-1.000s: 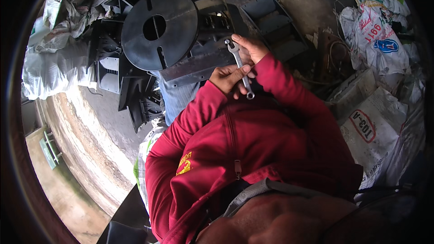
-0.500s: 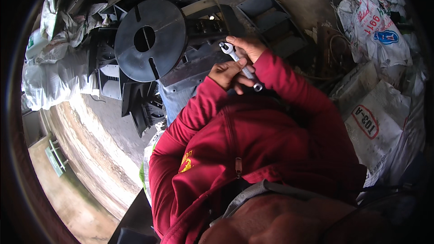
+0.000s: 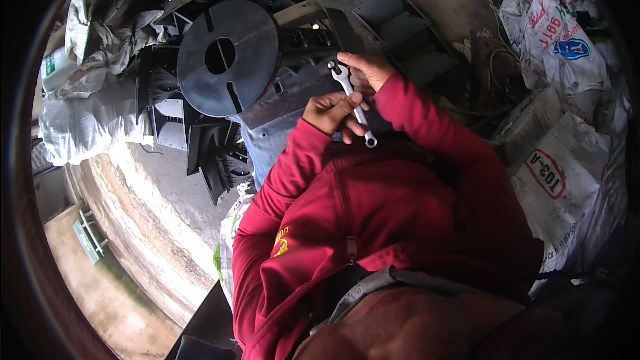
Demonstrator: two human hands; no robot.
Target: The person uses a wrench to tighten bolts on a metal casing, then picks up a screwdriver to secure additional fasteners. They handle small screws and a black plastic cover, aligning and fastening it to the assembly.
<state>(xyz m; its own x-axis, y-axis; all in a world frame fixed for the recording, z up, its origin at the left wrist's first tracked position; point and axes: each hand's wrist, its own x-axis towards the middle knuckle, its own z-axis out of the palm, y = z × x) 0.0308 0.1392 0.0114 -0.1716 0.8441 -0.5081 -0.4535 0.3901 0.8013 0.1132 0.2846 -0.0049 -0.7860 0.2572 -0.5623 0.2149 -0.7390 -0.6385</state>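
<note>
A silver combination wrench (image 3: 341, 76) is pinched between the thumb and fingers of my left hand (image 3: 331, 112). Its open jaw points up and away, while the ring end lies below the fingers near my jacket. A small dark piece, perhaps a nut or bolt, shows at the jaw; its kind is unclear. My right hand (image 3: 370, 71) is beside the jaw end, one digit stretched toward it and the others bent lower behind the shaft. A gap shows between those digits, and I see nothing held there. Part of that hand is hidden by the wrench.
Ahead to the left lies a large dark slotted disc (image 3: 261, 57) with a central hole. Black metal brackets (image 3: 170, 123) and angled metal parts (image 3: 400, 23) surround it. White sacks (image 3: 557, 47) are piled on the right, and clear plastic wrapping (image 3: 87, 120) on the left.
The wrench has turned slightly, its ring end swinging left and nearer to me. My left hand still grips it, and the right hand has barely shifted. The surroundings shift slightly right in view.
</note>
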